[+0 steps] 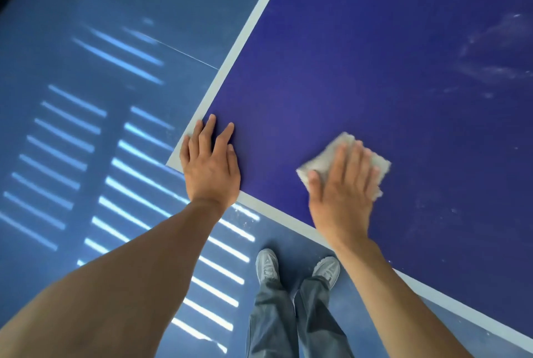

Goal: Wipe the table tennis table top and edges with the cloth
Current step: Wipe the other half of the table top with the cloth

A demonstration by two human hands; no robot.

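We press our right hand [341, 184] flat, fingers straight, on the small pale fuzzy cloth [340, 153] so it rubs the dark blue table [375, 69] near its corner. Our left hand [210, 161] lies flat and open by the white edge line [248, 31], likely to steady us. Dusty smears [490, 55] wait farther right.

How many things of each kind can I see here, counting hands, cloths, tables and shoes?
Hands: 2, left hand flat on the table corner, right hand pressing the cloth
Cloths: 1, the cloth
Tables: 1, the table
Shoes: 2, left shoe, right shoe
Total: 6
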